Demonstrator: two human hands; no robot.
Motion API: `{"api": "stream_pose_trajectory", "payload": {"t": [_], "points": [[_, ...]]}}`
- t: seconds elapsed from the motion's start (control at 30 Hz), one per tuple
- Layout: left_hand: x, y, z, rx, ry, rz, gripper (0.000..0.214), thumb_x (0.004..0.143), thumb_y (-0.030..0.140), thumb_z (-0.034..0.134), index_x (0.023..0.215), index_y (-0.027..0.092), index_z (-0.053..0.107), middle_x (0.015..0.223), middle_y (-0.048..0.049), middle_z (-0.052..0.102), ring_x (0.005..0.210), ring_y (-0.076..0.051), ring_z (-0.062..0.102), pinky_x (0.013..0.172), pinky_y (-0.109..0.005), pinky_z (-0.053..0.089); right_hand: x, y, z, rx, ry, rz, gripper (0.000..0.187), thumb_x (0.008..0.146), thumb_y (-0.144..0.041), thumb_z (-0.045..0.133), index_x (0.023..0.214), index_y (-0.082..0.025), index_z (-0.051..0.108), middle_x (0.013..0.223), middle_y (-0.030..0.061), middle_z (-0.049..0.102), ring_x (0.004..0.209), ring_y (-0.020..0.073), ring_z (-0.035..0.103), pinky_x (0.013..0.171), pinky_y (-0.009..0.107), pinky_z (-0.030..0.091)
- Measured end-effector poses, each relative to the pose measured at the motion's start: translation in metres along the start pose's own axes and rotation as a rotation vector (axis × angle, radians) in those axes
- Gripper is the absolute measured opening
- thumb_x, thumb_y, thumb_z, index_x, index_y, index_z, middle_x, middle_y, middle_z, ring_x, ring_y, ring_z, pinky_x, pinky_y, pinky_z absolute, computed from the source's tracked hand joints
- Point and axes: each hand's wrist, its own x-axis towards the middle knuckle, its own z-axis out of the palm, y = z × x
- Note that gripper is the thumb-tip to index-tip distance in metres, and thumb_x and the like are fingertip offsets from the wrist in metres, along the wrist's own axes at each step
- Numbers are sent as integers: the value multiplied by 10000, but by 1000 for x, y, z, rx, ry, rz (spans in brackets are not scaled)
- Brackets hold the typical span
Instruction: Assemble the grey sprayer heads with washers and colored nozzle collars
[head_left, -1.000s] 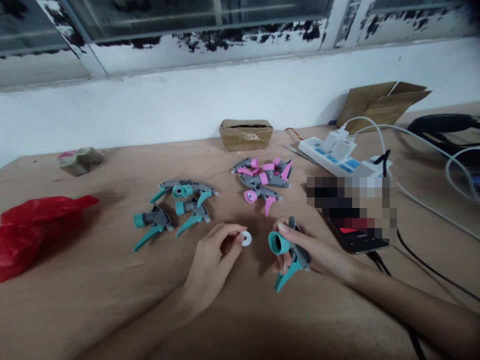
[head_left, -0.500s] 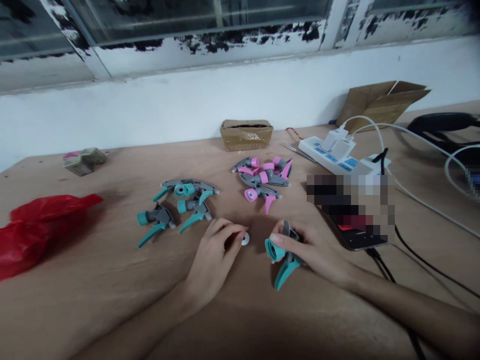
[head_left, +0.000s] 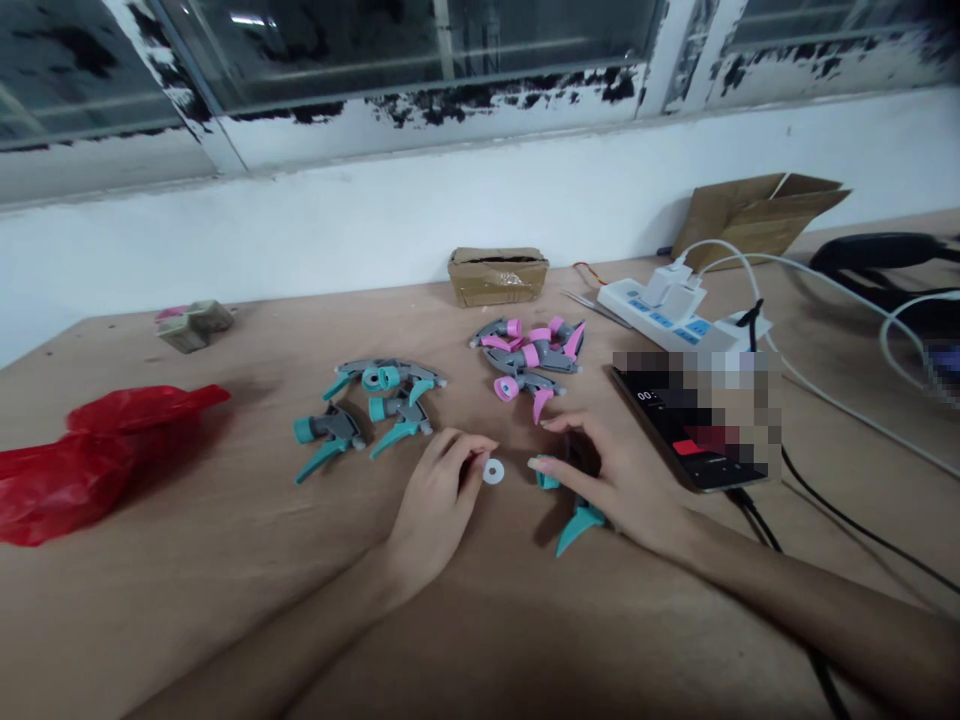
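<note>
On the wooden table (head_left: 225, 570), the right hand (head_left: 616, 482) closes over a teal trigger sprayer (head_left: 580, 522), hiding all but its cap edge and trigger tip. Just beside it, the left hand (head_left: 439, 497), fingers curled, pinches a white washer (head_left: 493, 471) by its edge.

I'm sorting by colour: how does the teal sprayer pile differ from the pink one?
The teal pile has teal caps and levers; the pink pile has pink ones. The teal pile is spread out, one sprayer lying apart, while the pink pile is heaped tight. The teal pile lies left, near the left hand; the pink pile lies farther back. Both have grey bodies and rest on the table.
</note>
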Motion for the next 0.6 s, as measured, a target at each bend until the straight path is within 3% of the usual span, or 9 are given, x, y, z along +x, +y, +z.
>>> {"api": "stream_pose_trajectory", "payload": {"t": [0.3,0.47,0.6], "points": [[-4,1,-2,23,-31,11,137,884,273,489,976,213,572,987,-19,515,892,-154,550,823,-318,453,-4,3,5,-308,32,-307,366,753,-484,625,997,-231,524,1046,62,610,1087,259,518,964,479,312],[-3,-1,-4,107,-47,79,187,820,314,596,976,210,584,967,-21,504,916,-171,544,826,-322,461,-3,6,6,-361,16,-326,395,735,-502,631,987,-211,539,1040,66,608,1069,248,537,1014,505,252],[-2,-6,-3,229,-42,194,159,875,289,523,965,179,594,949,-40,531,874,-165,557,818,-325,479,-3,9,7,-390,28,-333,339,731,-483,644,922,-210,576,1051,63,610,1078,245,535,1013,511,251]]}}
